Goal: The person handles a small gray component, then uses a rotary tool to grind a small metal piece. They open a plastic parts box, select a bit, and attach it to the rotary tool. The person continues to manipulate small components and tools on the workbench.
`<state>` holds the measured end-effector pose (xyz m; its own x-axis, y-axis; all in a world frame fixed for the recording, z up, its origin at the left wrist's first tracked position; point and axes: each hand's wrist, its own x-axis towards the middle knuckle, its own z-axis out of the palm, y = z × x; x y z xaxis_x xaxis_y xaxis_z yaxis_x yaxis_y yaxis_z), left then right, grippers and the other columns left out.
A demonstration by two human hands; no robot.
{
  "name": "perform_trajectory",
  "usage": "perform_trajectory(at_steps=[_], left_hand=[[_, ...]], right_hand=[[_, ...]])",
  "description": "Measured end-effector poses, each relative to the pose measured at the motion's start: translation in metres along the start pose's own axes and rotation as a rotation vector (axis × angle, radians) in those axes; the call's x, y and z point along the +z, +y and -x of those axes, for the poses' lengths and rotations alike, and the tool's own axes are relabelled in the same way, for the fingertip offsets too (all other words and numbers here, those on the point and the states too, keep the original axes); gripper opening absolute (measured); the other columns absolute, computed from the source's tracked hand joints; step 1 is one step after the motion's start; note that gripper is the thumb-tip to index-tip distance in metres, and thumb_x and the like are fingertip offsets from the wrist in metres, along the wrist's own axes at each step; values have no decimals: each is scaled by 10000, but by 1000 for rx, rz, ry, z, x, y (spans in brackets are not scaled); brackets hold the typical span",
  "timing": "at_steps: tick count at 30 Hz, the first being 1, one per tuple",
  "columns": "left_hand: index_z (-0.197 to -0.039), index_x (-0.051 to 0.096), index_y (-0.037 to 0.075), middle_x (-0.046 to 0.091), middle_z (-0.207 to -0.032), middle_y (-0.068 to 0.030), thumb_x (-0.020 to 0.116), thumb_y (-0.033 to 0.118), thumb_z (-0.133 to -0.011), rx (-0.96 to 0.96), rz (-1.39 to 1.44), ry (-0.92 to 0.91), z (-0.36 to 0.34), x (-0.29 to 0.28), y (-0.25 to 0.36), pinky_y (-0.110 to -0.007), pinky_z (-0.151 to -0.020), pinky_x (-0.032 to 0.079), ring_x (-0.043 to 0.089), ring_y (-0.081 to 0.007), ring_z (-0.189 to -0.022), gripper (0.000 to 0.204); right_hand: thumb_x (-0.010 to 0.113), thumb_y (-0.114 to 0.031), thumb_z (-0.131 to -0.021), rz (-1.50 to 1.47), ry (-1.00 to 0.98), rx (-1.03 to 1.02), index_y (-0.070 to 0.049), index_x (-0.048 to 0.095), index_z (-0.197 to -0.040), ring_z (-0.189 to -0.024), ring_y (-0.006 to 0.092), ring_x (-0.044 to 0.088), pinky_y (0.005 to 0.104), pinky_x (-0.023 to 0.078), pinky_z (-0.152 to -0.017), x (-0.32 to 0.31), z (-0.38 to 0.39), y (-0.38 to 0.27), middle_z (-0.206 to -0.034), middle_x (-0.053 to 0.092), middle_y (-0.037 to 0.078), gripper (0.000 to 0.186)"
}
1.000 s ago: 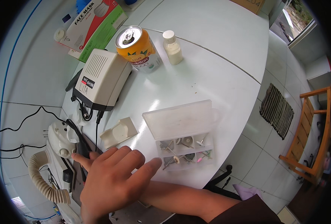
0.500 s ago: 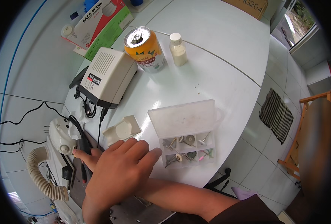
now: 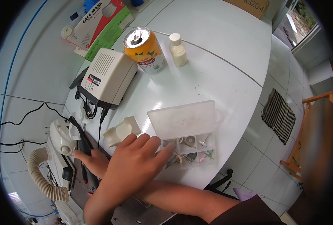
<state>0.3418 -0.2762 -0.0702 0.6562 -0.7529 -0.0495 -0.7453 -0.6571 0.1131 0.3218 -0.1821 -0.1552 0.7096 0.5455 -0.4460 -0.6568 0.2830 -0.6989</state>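
My forearms cross, with the left lying over the right. My left hand [image 3: 134,161] reaches right to the near-left compartments of a clear plastic box [image 3: 214,140], its index finger stretched over them and the others bent; its thumb is hidden. Several small rotary bits with metal shanks lie in the compartments, a pink-tipped one [image 3: 201,159] among them. The frosted lid [image 3: 181,119] is folded back. Partly behind the left hand, my right hand [image 3: 98,163] closes around a slim black handpiece [image 3: 85,147], beside a white rounded machine [image 3: 62,137] with a knob.
A beige power unit [image 3: 108,73] with cords stands behind, beside an orange drink can [image 3: 144,52] and a white-capped bottle of powder [image 3: 178,52]. A cream plastic stand [image 3: 123,129] lies near the box. To the left, a ribbed hose [image 3: 37,168] bends downward. Mask boxes [image 3: 102,28] lean at the back.
My left hand has moved right and slightly away from me, so its index finger now lies over the box's left compartments. My right hand stays at the black handpiece.
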Motion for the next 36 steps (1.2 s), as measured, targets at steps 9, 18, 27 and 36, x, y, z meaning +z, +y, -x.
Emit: perform_trajectory(at_steps=[9, 18, 27, 36], left_hand=[[-929, 664, 67, 604, -839, -51, 692, 45, -792, -68, 393, 143, -3, 4, -3, -316, -657, 482, 615, -183, -754, 142], [-1074, 635, -40, 637, -899, -38, 633, 103, -982, -550, 1420, 256, 48, -23, 1, -235, -744, 482, 593, -99, -802, 171], [-917, 623, -20, 545, -813, -27, 583, 47, -915, -851, 644, 908, 178, -32, 51, -238, -693, 378, 474, -99, -707, 78], [-974, 609, 8, 524, -804, 29, 560, 94, -996, -1221, 507, 1244, 241, 12, 82, -211, -596, 346, 428, -33, -679, 101]], right_hand=[[622, -667, -851, -12, -6, -33, -26, 644, -754, -674, 187, 591, 323, 472, -705, -3, 7, -8, -676, 597, 61, 649], [479, -702, -925, 0, -52, -142, -45, 639, -935, -803, 173, 614, 322, 490, -762, -13, 13, -5, -797, 610, 72, 677], [315, -846, -895, -106, -536, 63, -109, 599, -981, -589, 140, 603, 273, 432, -556, -35, 35, -38, -732, 613, 32, 795], [735, -192, -891, -214, -628, -3, -118, 499, -1128, -958, 302, 727, 470, 598, -859, -23, 61, -22, -1069, 681, 110, 343]])
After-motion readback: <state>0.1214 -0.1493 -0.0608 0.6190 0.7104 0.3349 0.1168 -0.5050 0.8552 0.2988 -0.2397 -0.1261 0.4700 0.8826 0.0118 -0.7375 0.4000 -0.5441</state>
